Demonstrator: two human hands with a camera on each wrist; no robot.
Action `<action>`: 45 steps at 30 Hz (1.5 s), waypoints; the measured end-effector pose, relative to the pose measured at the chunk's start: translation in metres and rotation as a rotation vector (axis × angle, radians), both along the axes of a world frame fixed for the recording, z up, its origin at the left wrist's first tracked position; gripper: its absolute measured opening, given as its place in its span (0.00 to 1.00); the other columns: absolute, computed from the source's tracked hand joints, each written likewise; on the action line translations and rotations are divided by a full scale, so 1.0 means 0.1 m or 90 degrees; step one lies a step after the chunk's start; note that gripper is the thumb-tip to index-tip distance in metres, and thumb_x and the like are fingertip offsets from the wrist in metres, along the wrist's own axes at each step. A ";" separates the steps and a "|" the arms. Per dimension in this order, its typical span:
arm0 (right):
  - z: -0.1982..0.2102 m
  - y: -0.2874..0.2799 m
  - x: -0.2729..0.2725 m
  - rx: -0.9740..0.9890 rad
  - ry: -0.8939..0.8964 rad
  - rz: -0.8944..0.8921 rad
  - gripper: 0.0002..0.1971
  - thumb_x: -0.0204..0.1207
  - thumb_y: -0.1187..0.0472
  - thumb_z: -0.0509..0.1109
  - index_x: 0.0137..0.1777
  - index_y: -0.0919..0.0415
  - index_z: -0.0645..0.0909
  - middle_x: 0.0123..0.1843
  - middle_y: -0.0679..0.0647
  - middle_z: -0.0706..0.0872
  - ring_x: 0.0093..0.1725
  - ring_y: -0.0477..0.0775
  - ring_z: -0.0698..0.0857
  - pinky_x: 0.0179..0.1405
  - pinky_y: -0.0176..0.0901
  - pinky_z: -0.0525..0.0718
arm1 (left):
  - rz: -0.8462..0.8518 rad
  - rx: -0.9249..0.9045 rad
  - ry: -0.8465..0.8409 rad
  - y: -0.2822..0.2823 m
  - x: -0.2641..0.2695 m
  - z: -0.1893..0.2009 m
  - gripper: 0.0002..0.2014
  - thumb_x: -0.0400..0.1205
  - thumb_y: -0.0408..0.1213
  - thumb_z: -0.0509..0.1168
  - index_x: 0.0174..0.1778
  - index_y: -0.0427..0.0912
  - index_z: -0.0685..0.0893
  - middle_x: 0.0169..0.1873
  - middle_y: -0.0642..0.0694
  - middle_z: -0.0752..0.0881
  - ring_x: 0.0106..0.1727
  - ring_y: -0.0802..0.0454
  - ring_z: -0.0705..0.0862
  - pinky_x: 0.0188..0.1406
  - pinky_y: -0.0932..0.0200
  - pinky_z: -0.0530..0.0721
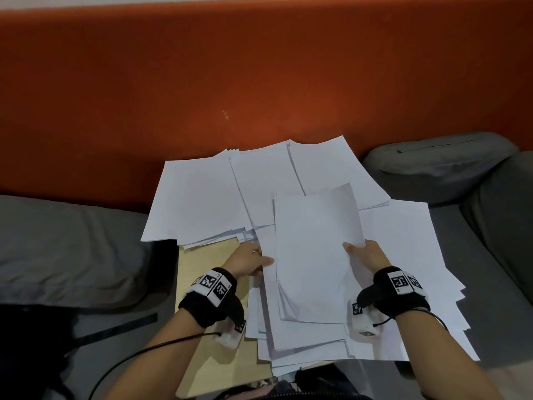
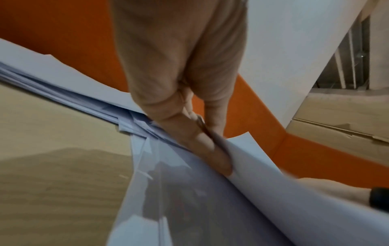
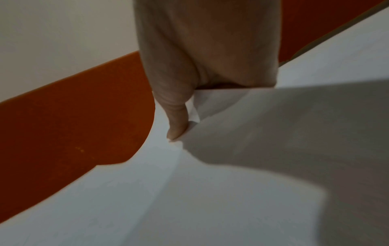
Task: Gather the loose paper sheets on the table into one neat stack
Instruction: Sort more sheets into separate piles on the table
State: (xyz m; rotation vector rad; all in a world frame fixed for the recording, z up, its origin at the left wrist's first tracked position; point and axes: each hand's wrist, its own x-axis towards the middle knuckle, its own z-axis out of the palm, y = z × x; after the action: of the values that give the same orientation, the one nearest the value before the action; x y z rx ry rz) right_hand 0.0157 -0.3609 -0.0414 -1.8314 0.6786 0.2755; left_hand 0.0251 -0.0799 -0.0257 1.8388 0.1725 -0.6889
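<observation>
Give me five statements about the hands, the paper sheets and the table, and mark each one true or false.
1. The right hand holds a bundle of sheets with its thumb on top. True.
2. All the paper already lies in one neat stack. False: loose sheets are still fanned out across the table.
3. The left hand rests flat on the bare table, away from the paper. False: it grips the bundle's left edge.
4. The wall behind the paper is orange-red. True.
5. The table top is black. False: it is light wood.
</observation>
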 end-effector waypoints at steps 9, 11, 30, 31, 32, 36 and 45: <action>0.18 0.14 -0.01 0.030 -0.004 0.041 0.10 0.78 0.62 0.69 0.51 0.70 0.80 0.42 0.62 0.82 0.34 0.55 0.79 0.31 0.42 0.74 | 0.026 0.084 -0.181 -0.20 -0.11 0.01 0.11 0.86 0.35 0.55 0.60 0.35 0.76 0.46 0.47 0.82 0.47 0.52 0.80 0.51 0.64 0.77; 0.23 0.15 -0.05 0.090 -0.022 0.029 0.11 0.79 0.62 0.68 0.55 0.70 0.80 0.46 0.63 0.84 0.37 0.56 0.82 0.34 0.42 0.76 | 0.005 0.104 -0.262 -0.19 -0.12 0.18 0.10 0.87 0.34 0.54 0.39 0.42 0.71 0.30 0.50 0.70 0.31 0.57 0.69 0.30 0.71 0.66; 0.55 0.77 0.08 0.303 -0.122 0.070 0.35 0.64 0.48 0.79 0.67 0.66 0.73 0.50 0.56 0.86 0.47 0.57 0.86 0.47 0.47 0.84 | -0.031 -0.104 -0.366 0.32 -0.04 1.13 0.16 0.83 0.26 0.58 0.63 0.47 0.78 0.58 0.49 0.85 0.58 0.54 0.84 0.61 0.59 0.81; 0.58 0.77 0.11 0.350 -0.153 0.078 0.40 0.59 0.45 0.81 0.69 0.64 0.74 0.58 0.57 0.87 0.55 0.57 0.87 0.53 0.48 0.85 | -0.014 -0.139 -0.379 0.35 -0.02 1.20 0.15 0.83 0.25 0.58 0.61 0.46 0.78 0.55 0.49 0.86 0.55 0.57 0.86 0.58 0.61 0.82; 0.65 0.79 0.14 0.384 -0.189 0.086 0.41 0.56 0.45 0.82 0.68 0.63 0.76 0.61 0.57 0.87 0.59 0.57 0.87 0.56 0.48 0.86 | 0.015 -0.178 -0.387 0.37 -0.02 1.26 0.14 0.83 0.25 0.57 0.61 0.44 0.78 0.53 0.49 0.86 0.51 0.61 0.87 0.54 0.65 0.83; 1.13 0.90 0.20 0.304 -0.367 0.059 0.10 0.71 0.62 0.73 0.52 0.62 0.83 0.47 0.52 0.91 0.45 0.51 0.90 0.41 0.38 0.87 | 0.146 -0.258 -0.461 0.41 0.03 1.40 0.13 0.83 0.24 0.57 0.60 0.41 0.77 0.47 0.54 0.87 0.44 0.66 0.87 0.44 0.70 0.84; 1.45 0.97 0.15 0.166 -0.446 0.099 0.08 0.72 0.65 0.74 0.51 0.60 0.82 0.45 0.50 0.88 0.43 0.46 0.86 0.37 0.30 0.84 | 0.197 -0.245 -0.510 0.47 0.05 1.34 0.07 0.80 0.30 0.65 0.49 0.47 0.83 0.40 0.59 0.89 0.42 0.65 0.86 0.41 0.65 0.84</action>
State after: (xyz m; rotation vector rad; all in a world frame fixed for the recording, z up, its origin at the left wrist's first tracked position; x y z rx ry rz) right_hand 0.0306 -0.2637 0.1035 -1.5809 0.0088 -0.1741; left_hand 0.0303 -0.0334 0.1088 1.5373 -0.1909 0.2422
